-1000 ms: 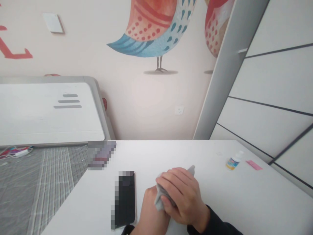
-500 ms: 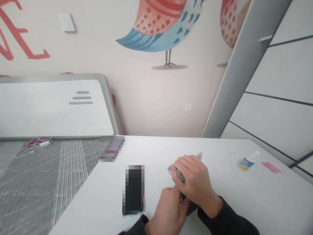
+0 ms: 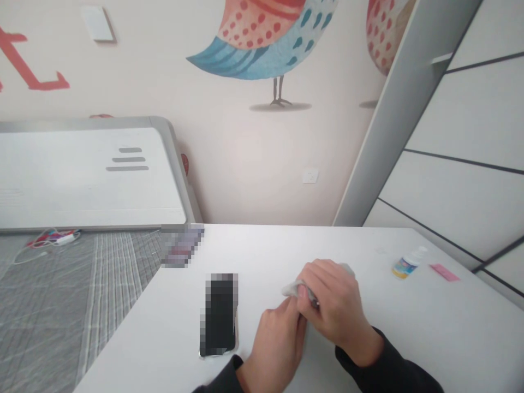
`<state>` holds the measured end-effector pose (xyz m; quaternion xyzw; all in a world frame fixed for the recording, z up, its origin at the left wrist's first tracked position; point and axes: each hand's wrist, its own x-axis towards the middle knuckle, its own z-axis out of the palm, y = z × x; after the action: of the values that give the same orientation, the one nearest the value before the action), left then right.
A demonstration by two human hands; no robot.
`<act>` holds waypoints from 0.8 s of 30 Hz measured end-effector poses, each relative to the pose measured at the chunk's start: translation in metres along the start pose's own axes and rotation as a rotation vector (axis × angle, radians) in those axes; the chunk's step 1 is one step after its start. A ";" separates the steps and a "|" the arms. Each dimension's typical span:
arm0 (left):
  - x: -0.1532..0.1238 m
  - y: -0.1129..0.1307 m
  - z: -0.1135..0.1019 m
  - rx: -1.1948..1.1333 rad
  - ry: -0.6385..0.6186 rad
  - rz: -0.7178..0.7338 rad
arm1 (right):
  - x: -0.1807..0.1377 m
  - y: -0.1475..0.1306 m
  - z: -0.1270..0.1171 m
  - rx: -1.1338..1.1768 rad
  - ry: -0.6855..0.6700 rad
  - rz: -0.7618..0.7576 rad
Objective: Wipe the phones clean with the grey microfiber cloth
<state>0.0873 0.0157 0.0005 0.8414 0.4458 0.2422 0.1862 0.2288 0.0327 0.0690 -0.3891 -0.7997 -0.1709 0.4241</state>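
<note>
A crumpled light-grey cloth point(image 3: 292, 288) is bunched inside my right hand point(image 3: 333, 305), whose fingers are curled closed around it. Another bit of the cloth shows beyond the knuckles. My left hand point(image 3: 276, 341) is closed just below and to the left, its fingertips meeting the right hand and the cloth. What the left fingers grip is hidden behind the hands. Both hands are over the white table point(image 3: 254, 251). A dark-screened phone point(image 3: 221, 314), partly pixelated, lies flat to the left of my left hand.
To the right stand a small white bottle with a coloured label point(image 3: 406, 265) and a pink slip point(image 3: 445, 272). A pixelated flat item point(image 3: 184, 246) lies at the table's left back edge. Beyond that edge is a bed with a grey cover point(image 3: 110, 284); a panelled cabinet point(image 3: 462, 125) borders the right.
My right hand has shifted slightly right with the cloth and turned a little. The dark thing seen beneath the hands before is now out of sight. The whole view has moved slightly.
</note>
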 end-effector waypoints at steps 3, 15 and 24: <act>-0.001 -0.001 0.002 0.064 -0.012 -0.013 | 0.002 -0.001 0.000 0.061 -0.030 -0.132; 0.005 0.003 0.000 0.102 -0.025 0.007 | -0.003 0.007 -0.005 0.090 -0.012 -0.099; 0.007 0.002 -0.001 0.030 -0.030 -0.022 | -0.005 0.004 -0.005 0.055 0.003 -0.077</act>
<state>0.0919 0.0207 0.0040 0.8427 0.4557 0.2208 0.1828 0.2364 0.0304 0.0679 -0.3460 -0.8180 -0.1654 0.4288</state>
